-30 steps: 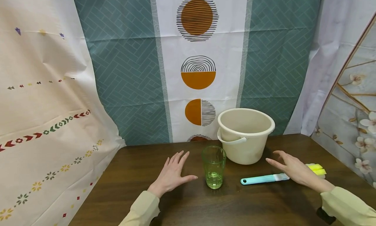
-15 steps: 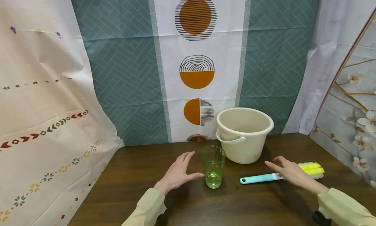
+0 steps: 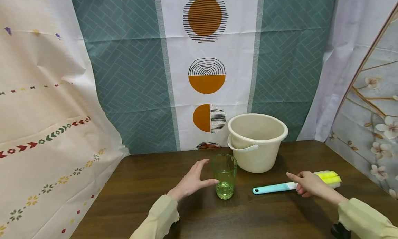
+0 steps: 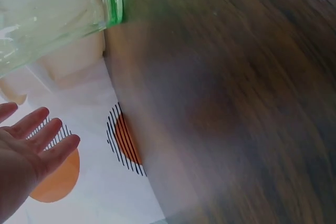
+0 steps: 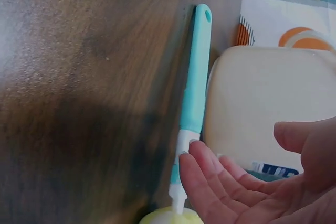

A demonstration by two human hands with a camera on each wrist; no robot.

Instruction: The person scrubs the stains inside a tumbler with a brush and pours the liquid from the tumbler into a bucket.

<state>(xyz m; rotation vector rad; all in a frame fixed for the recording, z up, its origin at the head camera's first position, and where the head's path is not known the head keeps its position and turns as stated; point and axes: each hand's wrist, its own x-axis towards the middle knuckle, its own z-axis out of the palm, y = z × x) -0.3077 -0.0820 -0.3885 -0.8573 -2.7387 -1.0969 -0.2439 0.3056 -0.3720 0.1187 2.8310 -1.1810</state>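
A clear green drinking glass (image 3: 224, 173) stands upright on the table with some clear liquid in its bottom. To its left is my left hand (image 3: 192, 182), fingers and thumb spread, the thumb tip overlapping the glass's side in the head view. Those fingers (image 4: 62, 150) hold nothing in the left wrist view. A bottle brush (image 3: 272, 188) with a teal handle, white neck and yellow sponge head lies on the wood. My right hand (image 3: 312, 185) hovers over its neck, fingers loosely bent, covering part of it. In the right wrist view, fingertips (image 5: 197, 153) overlap the brush's neck, and the thumb stands apart.
Behind the brush and glass stands a cream plastic bucket (image 3: 261, 152), its handle hanging at the front left. The brown wooden table (image 3: 149, 187) ends at a patterned hanging cloth (image 3: 133, 76) at the back. More printed cloths hang at left and right.
My left hand has moved right, up to the glass. The right hand has come down over the brush's neck, its fingers bending more. The head view has shifted slightly.
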